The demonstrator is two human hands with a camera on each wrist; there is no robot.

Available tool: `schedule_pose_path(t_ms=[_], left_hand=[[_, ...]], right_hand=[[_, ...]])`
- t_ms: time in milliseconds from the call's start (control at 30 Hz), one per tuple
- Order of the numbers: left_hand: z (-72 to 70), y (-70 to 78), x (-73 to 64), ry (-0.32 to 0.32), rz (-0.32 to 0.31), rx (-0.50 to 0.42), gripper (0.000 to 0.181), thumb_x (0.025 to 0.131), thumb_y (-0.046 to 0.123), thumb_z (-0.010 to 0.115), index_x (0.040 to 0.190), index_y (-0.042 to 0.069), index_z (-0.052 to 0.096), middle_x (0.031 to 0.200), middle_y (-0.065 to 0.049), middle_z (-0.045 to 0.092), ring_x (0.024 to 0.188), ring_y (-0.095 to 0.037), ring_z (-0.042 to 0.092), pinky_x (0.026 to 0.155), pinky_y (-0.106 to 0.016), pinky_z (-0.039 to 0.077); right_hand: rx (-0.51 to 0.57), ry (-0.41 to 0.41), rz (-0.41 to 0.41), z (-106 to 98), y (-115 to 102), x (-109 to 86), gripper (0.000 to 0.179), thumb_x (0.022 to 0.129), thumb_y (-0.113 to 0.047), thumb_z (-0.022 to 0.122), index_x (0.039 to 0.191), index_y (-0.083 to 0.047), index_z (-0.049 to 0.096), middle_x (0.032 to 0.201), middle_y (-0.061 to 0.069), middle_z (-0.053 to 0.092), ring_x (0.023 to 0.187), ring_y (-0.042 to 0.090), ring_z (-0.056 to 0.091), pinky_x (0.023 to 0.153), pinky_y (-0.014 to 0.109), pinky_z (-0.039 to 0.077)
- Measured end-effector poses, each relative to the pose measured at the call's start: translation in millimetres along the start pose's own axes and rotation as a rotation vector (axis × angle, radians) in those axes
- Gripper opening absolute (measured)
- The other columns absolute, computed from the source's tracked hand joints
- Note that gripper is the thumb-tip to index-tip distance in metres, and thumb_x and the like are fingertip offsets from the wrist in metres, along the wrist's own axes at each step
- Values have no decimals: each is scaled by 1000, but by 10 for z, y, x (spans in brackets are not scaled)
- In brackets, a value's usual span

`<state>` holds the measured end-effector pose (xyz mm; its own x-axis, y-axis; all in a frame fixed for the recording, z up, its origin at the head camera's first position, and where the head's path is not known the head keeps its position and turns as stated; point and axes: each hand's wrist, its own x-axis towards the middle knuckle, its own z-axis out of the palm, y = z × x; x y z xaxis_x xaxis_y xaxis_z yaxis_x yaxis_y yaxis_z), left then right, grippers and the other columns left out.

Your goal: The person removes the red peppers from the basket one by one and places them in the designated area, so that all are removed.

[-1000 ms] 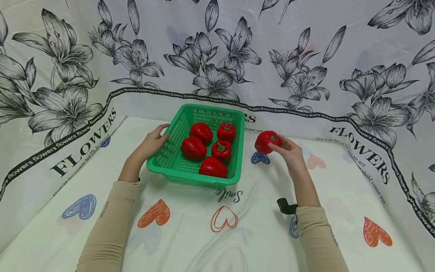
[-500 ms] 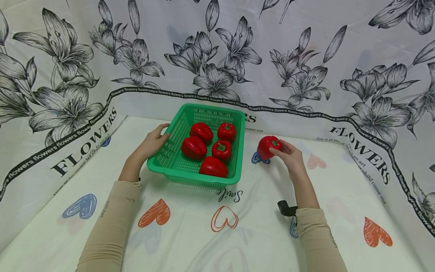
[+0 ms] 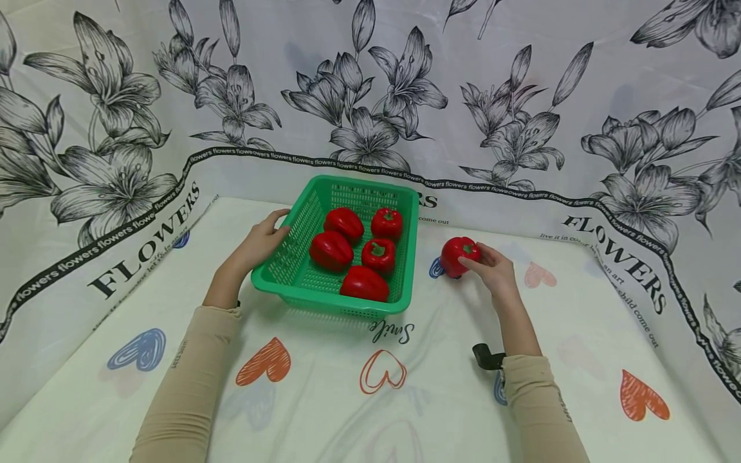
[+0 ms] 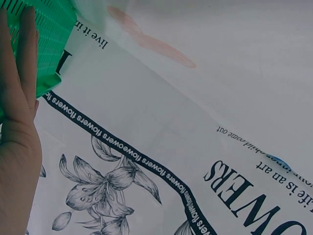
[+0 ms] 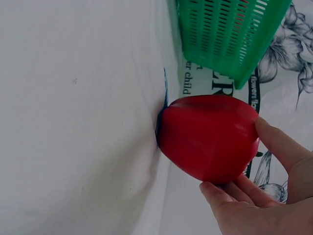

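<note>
A red bell pepper (image 3: 453, 254) is held in my right hand (image 3: 496, 269) to the right of the basket. Thumb and fingertips pinch its side in the right wrist view, and the lower end of the pepper (image 5: 208, 139) is right at the cloth. The green slotted basket (image 3: 408, 257) has several red bell peppers (image 3: 330, 251) lying in it, mostly toward its middle and right. At the basket's left side my left hand (image 3: 259, 244) touches the wall. In the left wrist view, straight fingers (image 4: 27, 54) lie along that green wall.
A white cloth (image 3: 324, 399) printed with hearts and lettering covers the table. Behind it hangs a white flower-patterned curtain (image 3: 370, 83). A black wrist device (image 3: 488, 357) sticks out from the right wrist.
My right hand has lowered the bell pepper toward the cloth, moving it slightly right and nearer to me. The left hand, the basket and the peppers in it stay put.
</note>
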<state>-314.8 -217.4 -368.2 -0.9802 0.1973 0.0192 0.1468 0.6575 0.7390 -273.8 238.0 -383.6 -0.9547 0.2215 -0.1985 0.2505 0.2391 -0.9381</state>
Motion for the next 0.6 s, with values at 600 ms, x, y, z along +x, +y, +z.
schedule_pose_path(t_ms=[600], left_hand=[[1,9,-6,-2,-3,-20,57,107,29,33,157,11,14,136,-34,52,108,-45,65,88,-51,54]], right_hand=[[12,14,15,40,4,8,76,91,-27,70,155,-20,29,162,2,28,151,22,23,121,43,26]])
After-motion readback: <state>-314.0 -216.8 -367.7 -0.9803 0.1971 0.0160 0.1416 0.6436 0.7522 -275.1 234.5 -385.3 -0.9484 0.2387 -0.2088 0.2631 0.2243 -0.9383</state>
